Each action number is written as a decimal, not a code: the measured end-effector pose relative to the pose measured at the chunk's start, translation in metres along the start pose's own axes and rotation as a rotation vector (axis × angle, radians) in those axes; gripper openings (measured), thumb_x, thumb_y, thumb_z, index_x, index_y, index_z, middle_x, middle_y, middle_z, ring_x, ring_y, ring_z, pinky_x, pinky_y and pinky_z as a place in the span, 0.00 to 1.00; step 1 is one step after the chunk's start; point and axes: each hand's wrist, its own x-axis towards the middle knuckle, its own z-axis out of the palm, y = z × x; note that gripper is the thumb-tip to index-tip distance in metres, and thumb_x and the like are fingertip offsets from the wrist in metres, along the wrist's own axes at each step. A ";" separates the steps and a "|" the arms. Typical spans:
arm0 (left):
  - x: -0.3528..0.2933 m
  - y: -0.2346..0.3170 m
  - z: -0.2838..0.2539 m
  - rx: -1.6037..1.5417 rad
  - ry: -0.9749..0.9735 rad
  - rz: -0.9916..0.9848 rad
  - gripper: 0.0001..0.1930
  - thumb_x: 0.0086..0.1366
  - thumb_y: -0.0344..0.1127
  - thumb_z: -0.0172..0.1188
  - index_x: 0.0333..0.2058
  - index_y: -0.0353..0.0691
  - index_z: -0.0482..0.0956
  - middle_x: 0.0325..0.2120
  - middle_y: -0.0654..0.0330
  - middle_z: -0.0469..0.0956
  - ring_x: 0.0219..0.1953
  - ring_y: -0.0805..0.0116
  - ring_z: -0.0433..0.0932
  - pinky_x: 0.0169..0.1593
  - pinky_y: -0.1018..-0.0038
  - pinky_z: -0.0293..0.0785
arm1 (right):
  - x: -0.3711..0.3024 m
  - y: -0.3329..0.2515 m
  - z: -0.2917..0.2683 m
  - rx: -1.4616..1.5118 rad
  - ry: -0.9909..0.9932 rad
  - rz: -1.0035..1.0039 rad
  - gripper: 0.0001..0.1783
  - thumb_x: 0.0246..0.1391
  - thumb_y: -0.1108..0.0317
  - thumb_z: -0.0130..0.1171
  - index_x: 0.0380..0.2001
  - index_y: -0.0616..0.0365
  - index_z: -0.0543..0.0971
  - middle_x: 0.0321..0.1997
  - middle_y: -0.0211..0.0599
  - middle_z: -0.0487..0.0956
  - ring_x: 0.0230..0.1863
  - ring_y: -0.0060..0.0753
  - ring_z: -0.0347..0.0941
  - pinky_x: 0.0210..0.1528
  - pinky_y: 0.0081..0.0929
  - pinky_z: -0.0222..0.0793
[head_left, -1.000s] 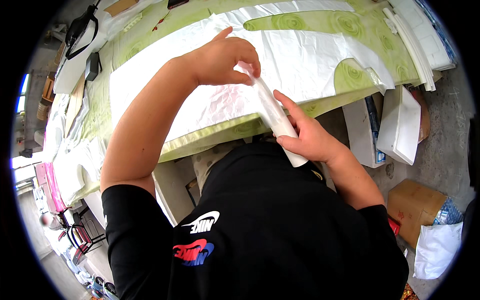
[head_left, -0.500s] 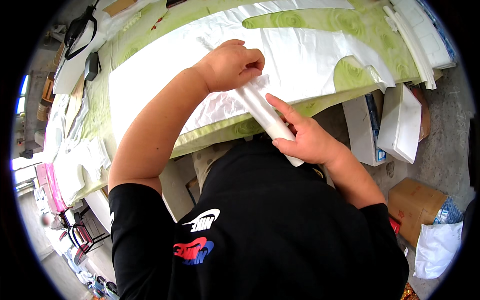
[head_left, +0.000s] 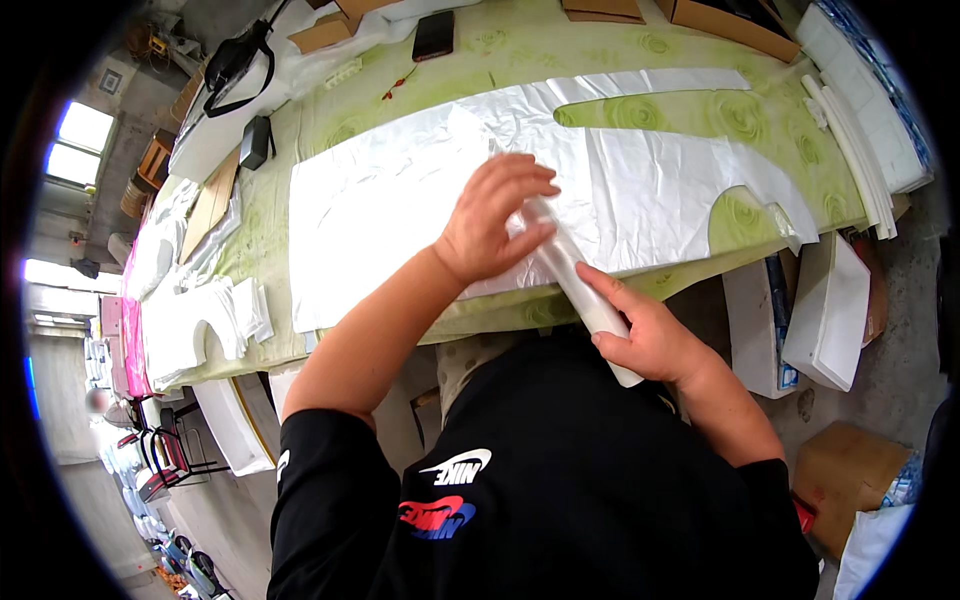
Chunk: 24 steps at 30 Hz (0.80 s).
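Observation:
A whitish roll of plastic film (head_left: 572, 272) slants from the table's front edge toward my body. My right hand (head_left: 650, 332) is closed round its lower part, with the thumb and forefinger lying along it. At the roll's upper end, my left hand (head_left: 497, 220) has its fingers stretched out and thumb apart; whether it touches the film there I cannot tell. Beneath both lies a wrinkled white plastic sheet (head_left: 375, 210) with cut-out openings, spread over the green rose-patterned tablecloth (head_left: 500, 55).
A black wallet-like object (head_left: 434, 37), a black strapped bag (head_left: 238, 62) and a small dark box (head_left: 256, 142) lie toward the back. White tubes (head_left: 848, 150) line the right side. White boxes (head_left: 825, 310) and a cardboard carton (head_left: 845, 480) stand right of me; folded white pieces (head_left: 205, 325) lie left.
My left hand has gone from curled fingers at the film to spread fingers. My right hand keeps its hold on the roll. The view has shifted, showing more of the table's far side.

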 end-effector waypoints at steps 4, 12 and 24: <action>-0.014 0.016 0.010 0.186 -0.283 -0.194 0.22 0.67 0.50 0.64 0.57 0.51 0.80 0.60 0.57 0.76 0.71 0.42 0.61 0.73 0.39 0.50 | 0.003 0.005 0.002 0.078 -0.004 0.013 0.44 0.55 0.69 0.57 0.76 0.52 0.60 0.73 0.52 0.69 0.72 0.43 0.67 0.71 0.32 0.61; 0.002 -0.091 0.019 0.045 0.325 -0.547 0.24 0.69 0.41 0.66 0.62 0.48 0.76 0.61 0.57 0.75 0.64 0.56 0.72 0.68 0.60 0.65 | 0.003 0.000 0.004 0.050 -0.006 0.100 0.44 0.54 0.69 0.57 0.77 0.45 0.60 0.72 0.51 0.71 0.68 0.43 0.71 0.68 0.32 0.66; 0.027 -0.116 -0.057 -0.319 -0.317 -1.296 0.21 0.65 0.45 0.69 0.52 0.39 0.82 0.37 0.62 0.81 0.39 0.72 0.76 0.42 0.73 0.72 | -0.003 0.006 -0.006 -0.098 0.006 -0.025 0.45 0.52 0.68 0.57 0.76 0.46 0.61 0.68 0.55 0.73 0.64 0.50 0.74 0.66 0.36 0.69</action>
